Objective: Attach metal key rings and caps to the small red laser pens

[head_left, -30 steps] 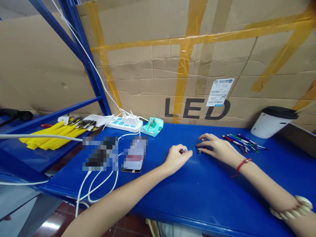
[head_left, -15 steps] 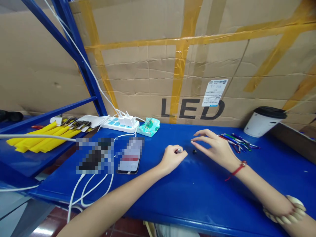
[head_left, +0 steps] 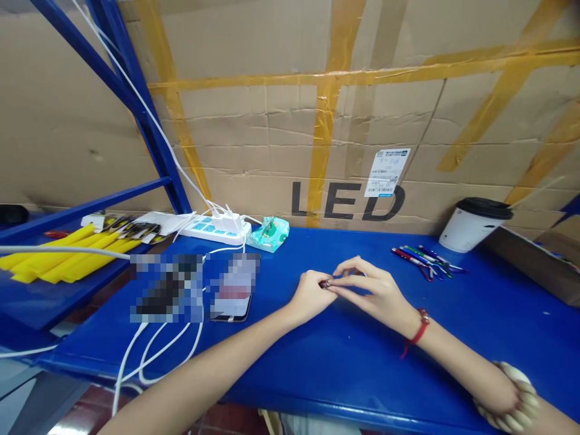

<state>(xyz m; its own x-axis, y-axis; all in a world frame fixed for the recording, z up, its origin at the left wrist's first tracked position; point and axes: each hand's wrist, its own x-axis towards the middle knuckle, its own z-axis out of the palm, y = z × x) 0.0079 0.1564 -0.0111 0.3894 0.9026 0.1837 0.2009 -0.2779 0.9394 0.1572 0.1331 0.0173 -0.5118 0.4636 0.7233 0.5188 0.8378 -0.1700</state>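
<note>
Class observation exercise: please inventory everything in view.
Cardboard pieces: several, brown, mostly back
Label: one, white, on cardboard
Metal table: one, blue, centre
Metal frame: one, blue, left
Power strip: one, white, back
Crumpled packet: one, teal, back
Phone: one, pale screen, left
Blurred item: one, dark, left
Cables: several, white, left
Tubes: several, yellow, left
Pens: several, mixed, right
Paper cup: one, white, right
Small object: one, dark, between hands
Left hand, right hand: one each, bare, centre
Bracelets: two, red and cream, right arm
</note>
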